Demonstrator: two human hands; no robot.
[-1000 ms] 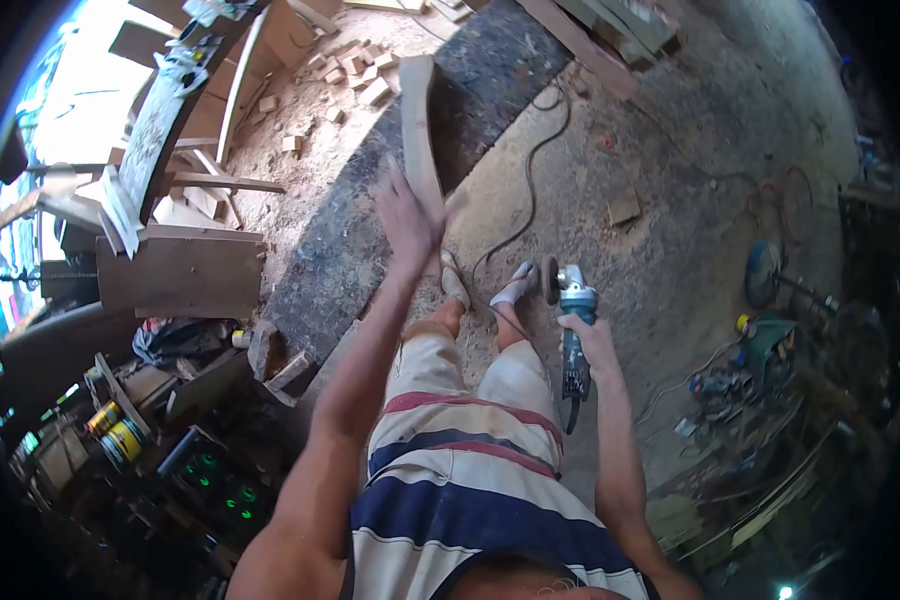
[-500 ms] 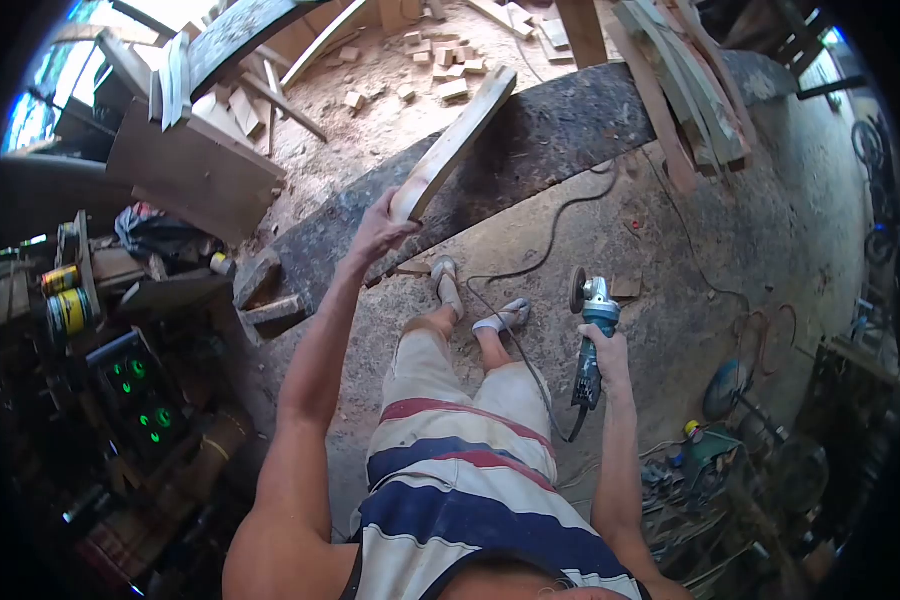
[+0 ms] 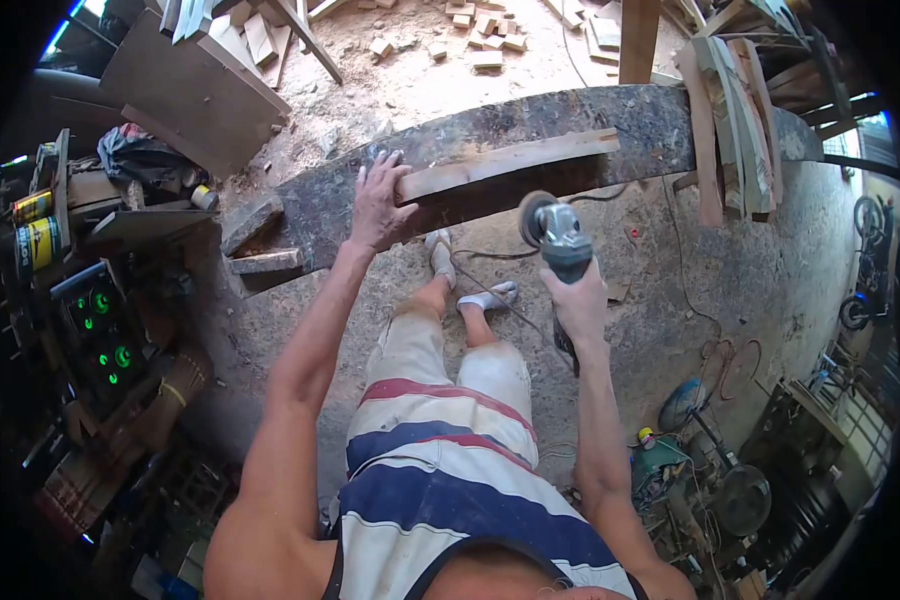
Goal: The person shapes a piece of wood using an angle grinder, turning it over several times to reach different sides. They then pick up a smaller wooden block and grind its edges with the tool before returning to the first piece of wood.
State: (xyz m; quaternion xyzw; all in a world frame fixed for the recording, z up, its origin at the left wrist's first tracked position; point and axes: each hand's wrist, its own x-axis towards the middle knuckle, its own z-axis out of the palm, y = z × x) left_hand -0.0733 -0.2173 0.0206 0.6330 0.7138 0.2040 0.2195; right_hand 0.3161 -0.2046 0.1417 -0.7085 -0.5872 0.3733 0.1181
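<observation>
A long, slightly curved wooden piece [image 3: 515, 162] lies along the dark, worn bench [image 3: 320, 215]. My left hand [image 3: 375, 205] is at the left end of this piece, its fingers spread over the bench and its thumb side near the wood. My right hand [image 3: 578, 300] is wrapped round a teal angle grinder [image 3: 567, 245] and holds it up, with the round disc [image 3: 534, 218] towards the bench. The disc is a little below the wooden piece in view and apart from it. The grinder's cable hangs down past my right wrist.
Several curved wooden strips [image 3: 735, 130] lie across the bench's right part. Small wood blocks [image 3: 488, 38] are scattered on the dusty ground beyond. A brown board [image 3: 185, 95] leans at the upper left. A cable [image 3: 495, 256] runs over the floor by the feet.
The wooden piece has gone from raised and slanted to lying along the bench. My left hand has opened from its grip. My right hand has brought the grinder up nearer the bench.
</observation>
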